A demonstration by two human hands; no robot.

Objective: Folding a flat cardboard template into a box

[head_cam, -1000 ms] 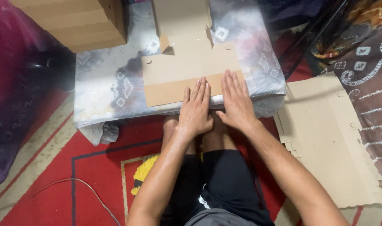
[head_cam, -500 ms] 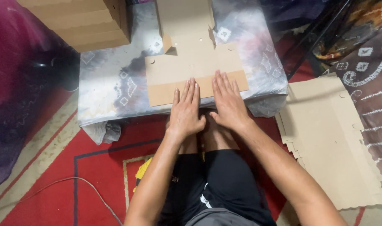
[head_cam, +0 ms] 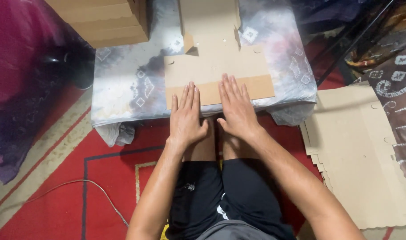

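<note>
A flat brown cardboard box blank [head_cam: 216,66] lies on a low table covered with a grey patterned cloth [head_cam: 127,84]. Its near flap [head_cam: 256,87] is folded along the table's front edge. My left hand [head_cam: 186,116] lies flat, palm down, fingers together, with its fingertips on that flap. My right hand [head_cam: 236,106] lies flat beside it, fingers spread a little, pressing the same flap. Neither hand grips anything. My knees in black shorts are under the hands.
A stack of folded cardboard boxes [head_cam: 105,20] stands at the table's far left. A pile of flat cardboard blanks [head_cam: 363,151] lies on the floor to the right. A grey cable [head_cam: 69,186] runs across the red rug [head_cam: 109,178]. Dark fabric lies left.
Both hands have slid back toward me along the near flap, from the flap's middle to its front edge. The cardboard blank stays in place.
</note>
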